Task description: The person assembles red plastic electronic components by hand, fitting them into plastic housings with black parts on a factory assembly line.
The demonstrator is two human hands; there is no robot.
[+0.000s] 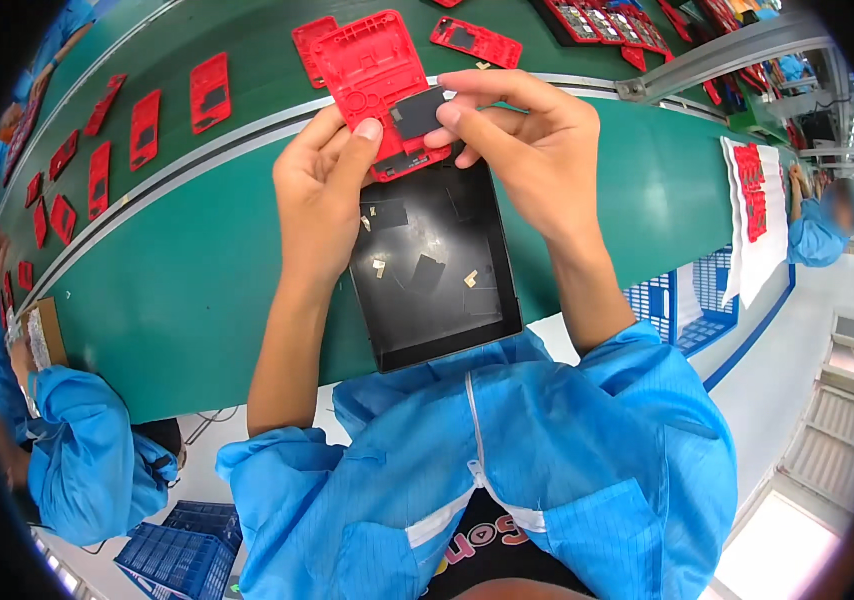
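My left hand [332, 170] grips a red plastic housing [372, 65] by its lower left side, thumb on its inner face. Ribs and round recesses show inside the housing. My right hand [537, 140] pinches a thin dark grey rectangular pad [418, 113] between thumb and fingers at its right edge. The pad lies over the lower half of the housing; whether it is stuck down there I cannot tell. Below both hands stands a shallow black tray [377, 325] holding a few dark pads [426, 274] and small pale pieces [471, 279].
Red housings [210, 93] lie spread along the green belt [172, 55] beyond a metal rail. At the back right, a rack [587, 25] holds circuit boards. Co-workers in blue sit at left [92, 450] and far right [827, 225]. A blue basket [712, 300] stands beside the table.
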